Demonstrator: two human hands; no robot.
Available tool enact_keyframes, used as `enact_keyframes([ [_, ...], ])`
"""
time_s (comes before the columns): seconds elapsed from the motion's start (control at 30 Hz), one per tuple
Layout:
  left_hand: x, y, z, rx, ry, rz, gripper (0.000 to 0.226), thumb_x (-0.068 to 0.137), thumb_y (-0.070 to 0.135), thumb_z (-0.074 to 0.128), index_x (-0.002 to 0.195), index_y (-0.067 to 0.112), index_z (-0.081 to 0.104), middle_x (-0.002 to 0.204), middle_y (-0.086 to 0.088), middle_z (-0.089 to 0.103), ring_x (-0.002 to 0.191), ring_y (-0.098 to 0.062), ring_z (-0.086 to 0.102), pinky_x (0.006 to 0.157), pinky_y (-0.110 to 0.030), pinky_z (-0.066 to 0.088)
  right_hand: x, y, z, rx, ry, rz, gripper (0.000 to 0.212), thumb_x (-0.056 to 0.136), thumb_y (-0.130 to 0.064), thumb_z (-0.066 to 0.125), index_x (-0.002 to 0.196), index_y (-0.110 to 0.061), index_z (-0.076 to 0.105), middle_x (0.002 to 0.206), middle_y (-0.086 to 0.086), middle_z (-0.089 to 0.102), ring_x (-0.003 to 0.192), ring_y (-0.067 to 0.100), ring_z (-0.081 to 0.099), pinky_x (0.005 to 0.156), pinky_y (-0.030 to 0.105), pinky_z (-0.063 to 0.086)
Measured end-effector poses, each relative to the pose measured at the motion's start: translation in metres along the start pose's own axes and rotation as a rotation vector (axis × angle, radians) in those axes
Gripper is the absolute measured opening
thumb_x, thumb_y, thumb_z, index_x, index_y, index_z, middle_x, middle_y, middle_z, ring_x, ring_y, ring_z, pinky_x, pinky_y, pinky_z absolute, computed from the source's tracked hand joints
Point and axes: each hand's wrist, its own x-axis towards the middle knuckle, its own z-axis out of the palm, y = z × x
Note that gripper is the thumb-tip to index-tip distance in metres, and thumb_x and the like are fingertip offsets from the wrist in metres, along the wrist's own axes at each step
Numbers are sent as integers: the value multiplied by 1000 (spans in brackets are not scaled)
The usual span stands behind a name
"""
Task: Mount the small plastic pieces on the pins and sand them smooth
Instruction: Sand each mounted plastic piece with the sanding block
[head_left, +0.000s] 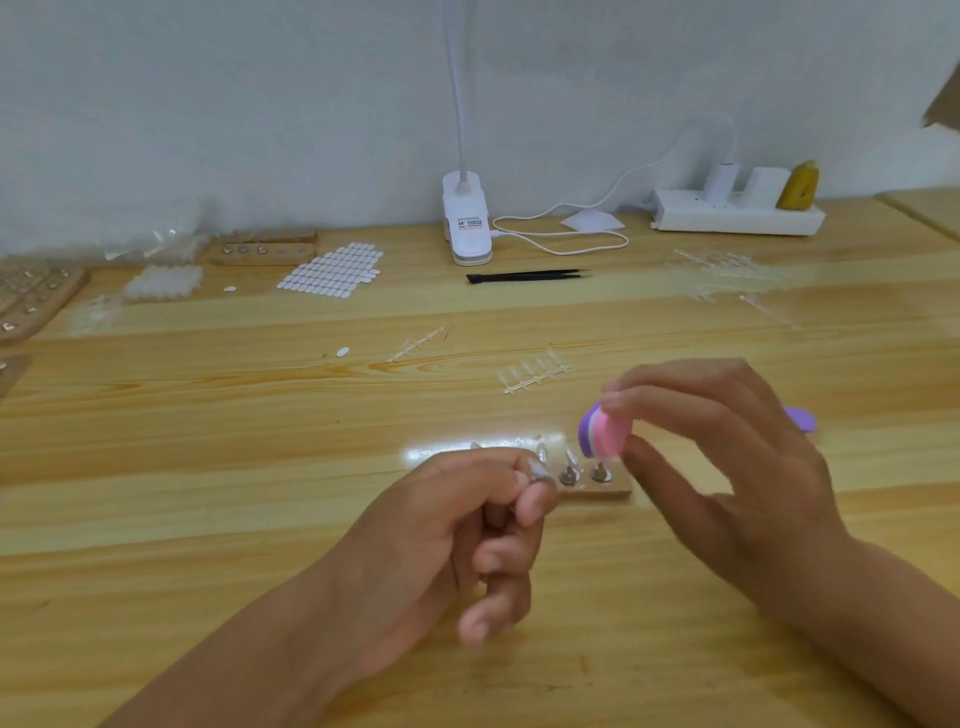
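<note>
My left hand (467, 525) pinches a small metal pin with a clear plastic piece (535, 472) on its tip, just left of a small wooden pin block (602, 487). Two metal pins (569, 474) stand in that block, with clear pieces glinting behind them. My right hand (722, 457) grips a purple and pink sanding file (602, 428) by its near end, hovering right above the block. The file's far end (800, 418) pokes out behind that hand.
Clear plastic sprues (535, 373) lie on the wooden table beyond the block. Black tweezers (524, 276), a white clip lamp (466, 223), a sheet of white stickers (332, 270), more wooden pin blocks (260, 250) at left and a power strip (737, 210) sit farther back.
</note>
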Motion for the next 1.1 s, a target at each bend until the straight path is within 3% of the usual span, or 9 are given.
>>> enact_keyframes([
  [0.13, -1, -2, 0, -64, -68, -36, 10, 83, 17, 46, 76, 10, 48, 49, 7, 33, 28, -11, 41, 47, -31, 22, -6, -14, 8, 14, -54, -151, 31, 92, -5, 68, 120, -17, 60, 122, -3, 62, 110, 16, 59, 93, 31, 48],
  [0.3, -1, 0, -4, -68, -100, -63, 17, 87, 17, 43, 71, 15, 48, 50, 7, 32, 29, -9, 42, 46, -32, 21, -1, -1, 0, -25, -18, -27, 27, 95, -7, 64, 120, -16, 58, 116, -4, 63, 107, 18, 60, 90, 36, 48],
  [0.43, -2, -2, -3, -31, -80, -56, 17, 82, 17, 47, 74, 2, 44, 48, 8, 31, 28, -11, 38, 48, -37, 17, -6, -16, 6, -7, -71, -177, 38, 88, -1, 70, 122, -16, 60, 123, -2, 61, 111, 17, 57, 91, 34, 49],
  [0.6, 0, -1, -4, -8, 12, -13, 17, 84, 18, 42, 68, 16, 49, 50, 7, 30, 28, -11, 37, 48, -36, 17, 2, -3, 3, 8, -32, 11, 24, 97, -7, 61, 117, -18, 66, 116, -3, 64, 108, 16, 59, 90, 37, 48],
  [0.73, -1, -1, -1, 6, 4, -19, 14, 82, 17, 42, 70, 14, 47, 48, 7, 28, 27, -11, 35, 48, -35, 18, -6, -14, 9, 51, -76, -82, 28, 95, -4, 65, 118, -19, 64, 120, -4, 63, 108, 17, 61, 89, 35, 49],
  [0.9, -2, 0, -1, 15, -19, -35, 17, 84, 17, 42, 68, 14, 47, 49, 6, 28, 28, -11, 37, 48, -36, 19, 1, 1, 4, 11, -15, 35, 27, 95, -7, 63, 117, -23, 65, 115, -6, 63, 105, 17, 60, 95, 27, 44],
  [1.0, -1, -2, -3, 4, -38, -70, 16, 82, 16, 44, 72, 5, 41, 48, 6, 29, 28, -12, 35, 50, -42, 14, -7, -13, 9, 69, -55, -98, 31, 94, -6, 65, 121, -21, 62, 122, -5, 61, 110, 14, 59, 93, 30, 47],
  [1.1, -3, 0, -5, -22, -109, -88, 15, 85, 16, 41, 70, 13, 46, 48, 6, 30, 28, -10, 39, 48, -39, 14, -5, -2, 6, -2, -84, -88, 30, 92, -4, 65, 118, -18, 61, 117, -1, 65, 107, 17, 60, 89, 35, 49],
])
